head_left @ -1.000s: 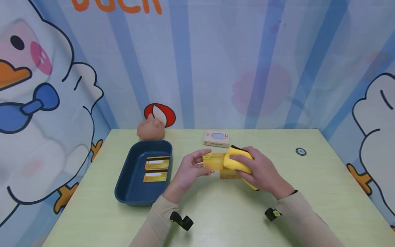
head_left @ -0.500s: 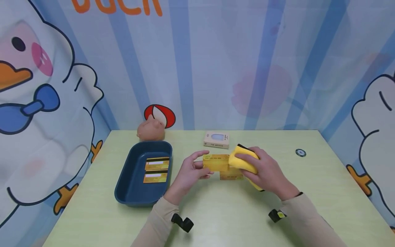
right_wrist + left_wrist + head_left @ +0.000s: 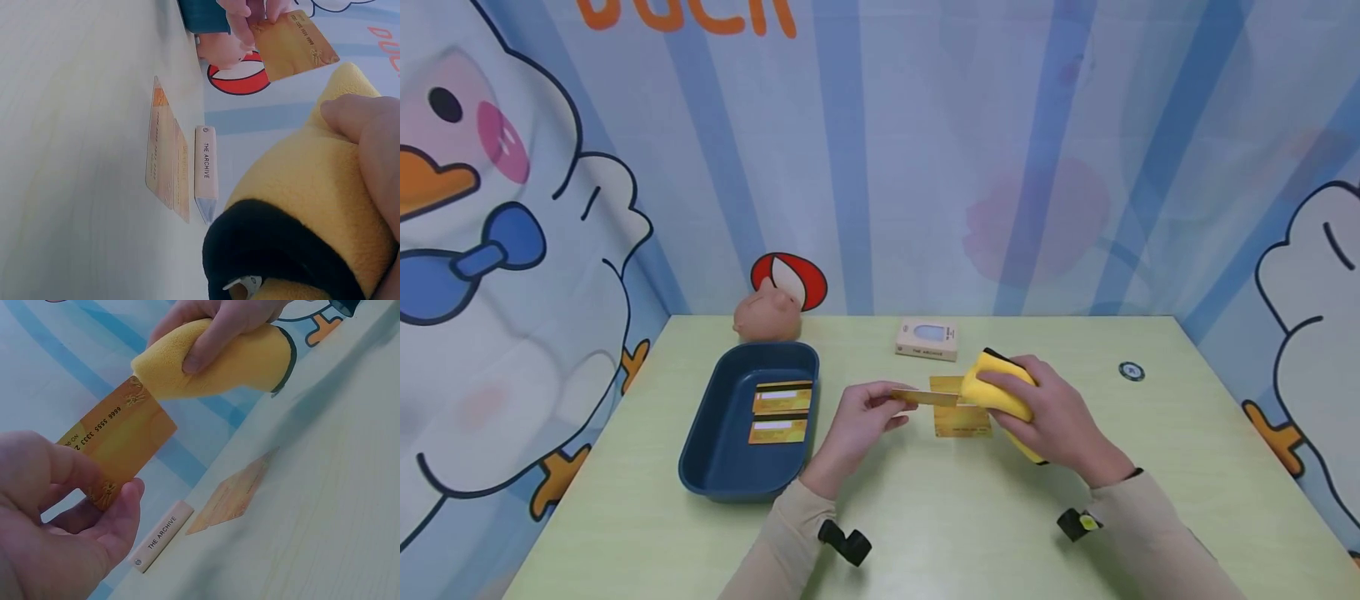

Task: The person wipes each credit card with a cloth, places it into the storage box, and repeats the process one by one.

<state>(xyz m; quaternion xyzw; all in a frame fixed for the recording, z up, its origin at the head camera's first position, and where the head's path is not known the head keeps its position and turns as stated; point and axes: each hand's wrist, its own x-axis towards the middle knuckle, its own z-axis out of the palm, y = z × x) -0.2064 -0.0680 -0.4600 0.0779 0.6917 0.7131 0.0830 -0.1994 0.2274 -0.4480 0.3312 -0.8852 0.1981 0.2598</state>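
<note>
My left hand (image 3: 859, 425) pinches a gold bank card (image 3: 128, 440) at one end, raised over the table. In the head view the card is tilted almost edge-on. A folded yellow cloth (image 3: 995, 390) with black edging is gripped in my right hand (image 3: 1054, 408). One tip of the cloth is right at the card's free end in the left wrist view. Below the held card, two more gold cards (image 3: 962, 423) lie on the table, partly hidden by it and the cloth.
A blue tray (image 3: 718, 467) with two gold cards (image 3: 778, 428) in it stands left of my hands. A pink piggy bank (image 3: 767, 315) is behind the tray. A small box (image 3: 927, 339) marked THE ARCHIVE sits at the back, with a round chip (image 3: 1131, 371) far right.
The held card has tipped from showing its face to nearly edge-on. My right hand and the cloth have shifted right, uncovering more of the cards on the table.
</note>
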